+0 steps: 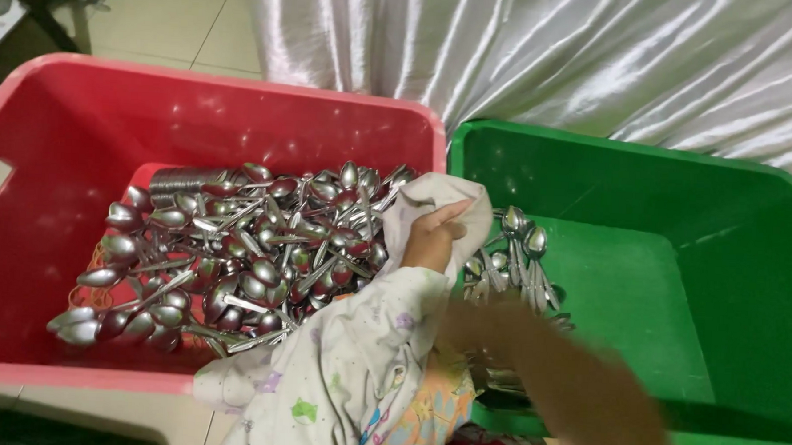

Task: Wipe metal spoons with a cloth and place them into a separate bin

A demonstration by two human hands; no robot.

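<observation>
At the far left a red plastic crate [80,129] sits on the tiled floor [173,17], its bottom heaped with a large tangle of steel spoons [234,251], bowls and handles lying every way; a ribbed metal cylinder [184,179] lies at the back of that heap; moving right, the left hand [431,242], coming out of a pale printed sleeve [354,363], is closed on a beige cloth [437,202] over the wall where the two crates meet, the cloth draped across its fingers; just right of it a much smaller bundle of spoons [519,255] lies at the near left of the green crate [679,262], the rest of whose floor shows bare plastic; the right hand [576,382] sweeps low over that crate as a brown blur, so I cannot tell whether it grips anything; judged from the two heaps, only a small share of the spoons is across and most remain in the red one; a shiny white drape [555,51] hangs behind.
</observation>
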